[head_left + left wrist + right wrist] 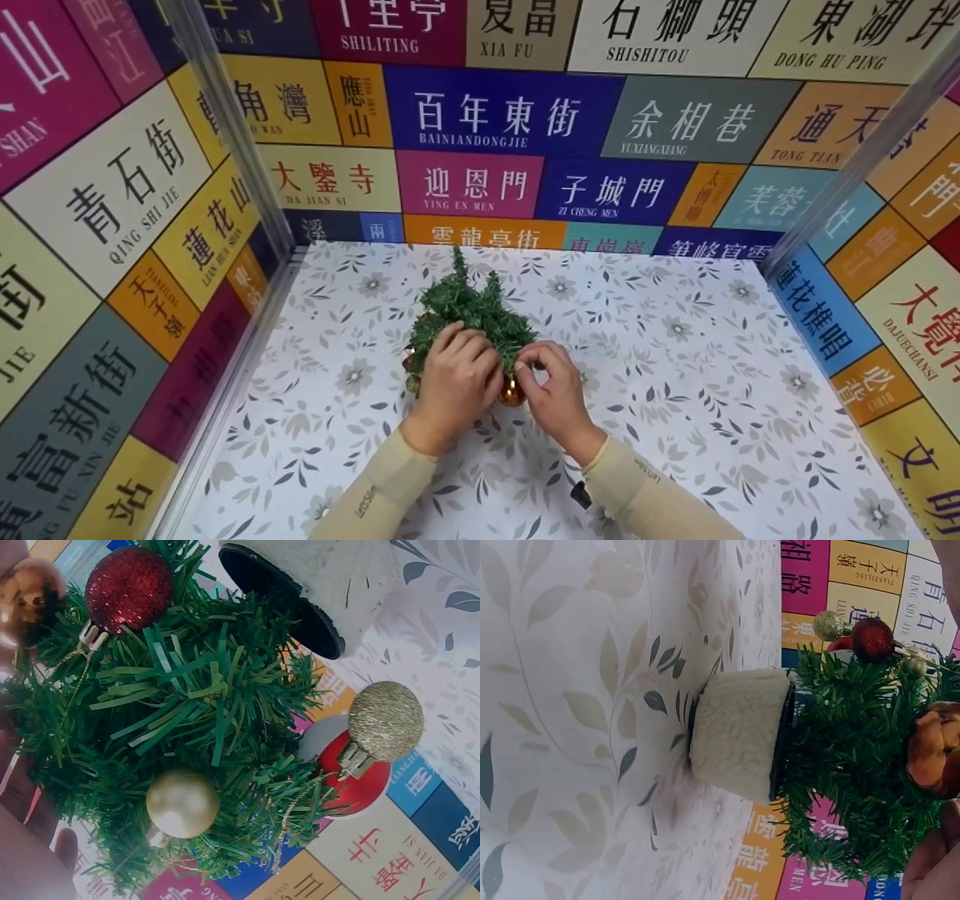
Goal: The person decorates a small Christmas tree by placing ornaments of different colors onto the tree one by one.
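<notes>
A small green artificial Christmas tree (465,296) stands on the table in front of me, its pot wrapped in white fleece (739,733). My left hand (459,375) holds the near branches, with its fingertips partly hidden among the needles. On the tree's right side, my right hand (556,390) pinches with thumb and index finger at the top of a shiny copper bauble (511,391). Around the branches hang a red glitter bauble (127,590), a smooth gold bauble (182,803), a gold glitter bauble (386,721) and a red-and-white bauble (367,784).
A white leaf-patterned cloth (675,390) covers the table. Panels with colourful place-name signs (495,112) enclose the back and both sides, with metal posts (259,150) at the corners. A small black object (580,495) lies by my right sleeve.
</notes>
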Motion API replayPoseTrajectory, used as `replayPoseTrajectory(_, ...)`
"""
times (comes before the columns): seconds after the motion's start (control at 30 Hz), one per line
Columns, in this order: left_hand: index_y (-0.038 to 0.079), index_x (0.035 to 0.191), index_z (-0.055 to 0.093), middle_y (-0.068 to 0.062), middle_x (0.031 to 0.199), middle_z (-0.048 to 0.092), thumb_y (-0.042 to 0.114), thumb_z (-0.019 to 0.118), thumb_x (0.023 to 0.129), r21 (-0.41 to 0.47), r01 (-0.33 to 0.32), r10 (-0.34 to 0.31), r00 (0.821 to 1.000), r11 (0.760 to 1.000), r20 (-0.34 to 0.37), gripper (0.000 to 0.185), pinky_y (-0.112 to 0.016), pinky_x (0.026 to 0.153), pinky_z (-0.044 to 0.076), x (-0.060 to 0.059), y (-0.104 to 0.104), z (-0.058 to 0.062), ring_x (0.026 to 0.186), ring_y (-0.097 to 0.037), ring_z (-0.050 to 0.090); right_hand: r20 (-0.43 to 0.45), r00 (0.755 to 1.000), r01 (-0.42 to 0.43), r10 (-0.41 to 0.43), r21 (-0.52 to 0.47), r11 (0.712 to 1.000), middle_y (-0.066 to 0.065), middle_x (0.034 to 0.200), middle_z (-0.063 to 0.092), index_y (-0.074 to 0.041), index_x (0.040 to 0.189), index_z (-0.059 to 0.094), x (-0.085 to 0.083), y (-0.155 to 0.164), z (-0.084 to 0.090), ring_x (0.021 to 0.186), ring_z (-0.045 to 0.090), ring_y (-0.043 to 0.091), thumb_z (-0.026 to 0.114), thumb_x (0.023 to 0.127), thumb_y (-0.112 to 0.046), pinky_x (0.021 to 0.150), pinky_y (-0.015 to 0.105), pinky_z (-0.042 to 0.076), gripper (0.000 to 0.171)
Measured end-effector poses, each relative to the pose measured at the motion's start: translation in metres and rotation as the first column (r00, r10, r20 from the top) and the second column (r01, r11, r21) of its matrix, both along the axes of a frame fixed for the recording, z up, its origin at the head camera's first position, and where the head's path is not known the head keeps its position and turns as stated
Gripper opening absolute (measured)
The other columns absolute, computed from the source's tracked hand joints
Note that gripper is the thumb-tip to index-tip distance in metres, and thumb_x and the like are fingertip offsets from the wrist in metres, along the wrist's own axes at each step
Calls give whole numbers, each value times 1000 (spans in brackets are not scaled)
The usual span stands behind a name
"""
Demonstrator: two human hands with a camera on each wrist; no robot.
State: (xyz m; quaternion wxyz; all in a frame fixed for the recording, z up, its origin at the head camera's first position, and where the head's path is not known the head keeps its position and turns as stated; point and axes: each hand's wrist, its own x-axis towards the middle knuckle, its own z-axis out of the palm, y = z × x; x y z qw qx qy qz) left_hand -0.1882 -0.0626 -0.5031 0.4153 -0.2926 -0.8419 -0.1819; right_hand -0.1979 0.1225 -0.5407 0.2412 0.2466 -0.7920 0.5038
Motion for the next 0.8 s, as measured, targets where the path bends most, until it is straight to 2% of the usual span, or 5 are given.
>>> replayPoseTrajectory(0.17, 11, 79, 71, -5, 91, 70, 16, 65, 87, 13, -25, 25, 1000, 1000, 2, 11, -49, 107, 37, 0, 1, 0, 97, -27, 64, 49, 999, 9, -9, 2, 1000, -5, 102, 63, -19, 91, 66, 0, -1, 1, 88, 56, 15, 65, 96, -11, 75, 36, 47, 9)
replayPoseTrajectory(0.33, 11, 78, 71, -5, 90, 69, 14, 68, 87, -9, -50, 50, 999, 999, -6, 10, -50, 106, 38, 1, 3, 0, 97, -28, 64, 36, 998, 45, -48, 96, 994, -7, 105, 62, -21, 89, 64, 0, 0, -3, 94, 53, 14, 65, 96, -12, 76, 38, 46, 11)
replayPoseTrajectory(0.43, 10, 78, 71, -5, 90, 68, 14, 67, 87, -39, -58, 58, 998, 998, 1, 11, -49, 107, 36, 2, 2, 0, 98, -29, 63, 34, 997, 59, -65, 170, 984, -7, 109, 61, -19, 89, 65, 2, 2, -4, 101, 53, 15, 66, 93, -13, 82, 38, 47, 8)
replayPoseTrajectory(0.6, 10, 77, 71, -5, 92, 67, 14, 66, 86, -88, -39, 42, 999, 995, 34, 11, -48, 110, 33, 3, 1, 1, 102, -29, 62, 21, 998, 56, -63, 263, 963, -5, 114, 59, -17, 89, 68, 3, 5, -3, 107, 52, 17, 66, 92, -16, 88, 41, 47, 3)
replayPoseTrajectory(0.8, 9, 77, 71, -6, 93, 67, 14, 66, 84, -97, -11, 16, 999, 995, 49, 10, -47, 111, 32, 2, 1, 3, 102, -28, 62, 0, 999, 42, -44, 274, 961, -5, 116, 59, -19, 88, 67, 2, 7, -3, 109, 51, 17, 65, 92, -17, 86, 41, 48, 4)
